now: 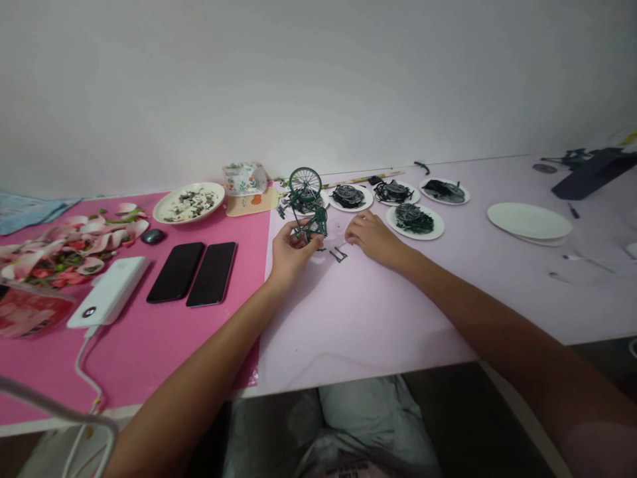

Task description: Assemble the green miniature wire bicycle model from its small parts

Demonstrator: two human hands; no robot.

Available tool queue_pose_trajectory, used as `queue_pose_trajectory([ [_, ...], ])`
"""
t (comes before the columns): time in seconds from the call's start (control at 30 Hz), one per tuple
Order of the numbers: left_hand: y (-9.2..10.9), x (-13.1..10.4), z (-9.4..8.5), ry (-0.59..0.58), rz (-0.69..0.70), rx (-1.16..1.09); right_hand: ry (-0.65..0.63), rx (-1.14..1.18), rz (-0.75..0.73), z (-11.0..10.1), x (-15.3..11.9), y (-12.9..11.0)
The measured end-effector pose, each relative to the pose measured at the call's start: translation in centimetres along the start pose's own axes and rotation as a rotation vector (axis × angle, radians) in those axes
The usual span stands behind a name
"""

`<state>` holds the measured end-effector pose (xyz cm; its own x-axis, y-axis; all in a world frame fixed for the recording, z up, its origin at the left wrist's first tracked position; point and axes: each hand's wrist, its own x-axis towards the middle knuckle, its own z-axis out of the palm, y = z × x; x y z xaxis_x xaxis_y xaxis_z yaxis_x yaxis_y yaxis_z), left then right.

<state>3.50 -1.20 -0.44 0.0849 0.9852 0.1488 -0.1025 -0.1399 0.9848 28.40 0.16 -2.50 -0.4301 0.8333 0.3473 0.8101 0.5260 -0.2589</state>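
My left hand [292, 251] grips a small dark green bicycle model [314, 222], holding it up with a spoked wheel at its top. To its right, my right hand [371, 234] rests low over the pale table, fingers bent and close together; whatever its fingertips may hold is too small to make out. Between the hands, a small dark green U-shaped part [339, 255] lies on the table. Behind them stand white plates of dark wheels and parts, among them one plate [439, 228] just right of my right hand.
On the pink mat [149, 358] at left lie two black phones [212, 274], a white power bank [110, 292] with a cable, and a bowl [219, 194]. Stacked white plates [529, 221] and a dark box-like object [592, 174] are at right.
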Motion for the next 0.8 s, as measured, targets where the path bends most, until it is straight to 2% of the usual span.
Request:
queue_pose_trajectory([
  [0.1, 0.0, 0.0, 0.0, -0.007, 0.003, -0.002, -0.014, -0.041, 0.008, 0.5, 0.2, -0.2],
  [0.17, -0.1, 0.1, 0.0, -0.002, 0.006, -0.004, 0.034, -0.041, 0.017, 0.4, 0.2, -0.2],
  [0.23, -0.1, 0.1, 0.0, 0.004, 0.001, -0.010, 0.143, -0.018, 0.053, -0.1, 0.1, -0.1],
  [0.37, -0.1, 0.2, 0.1, 0.004, -0.009, -0.030, 0.442, 0.032, 0.174, -1.8, -0.1, 1.0],
  [0.47, 0.0, 0.1, 0.1, 0.013, -0.011, -0.038, 0.554, 0.040, 0.229, -2.4, -0.1, 2.1],
  [0.63, 0.2, 0.0, 0.1, -0.011, -0.035, -0.067, 0.561, 0.060, 0.240, -2.1, -0.2, 2.4],
  [0.8, 0.2, 0.0, 0.1, -0.040, -0.044, -0.104, 0.477, 0.187, 0.146, -1.7, -0.2, -0.3],
])
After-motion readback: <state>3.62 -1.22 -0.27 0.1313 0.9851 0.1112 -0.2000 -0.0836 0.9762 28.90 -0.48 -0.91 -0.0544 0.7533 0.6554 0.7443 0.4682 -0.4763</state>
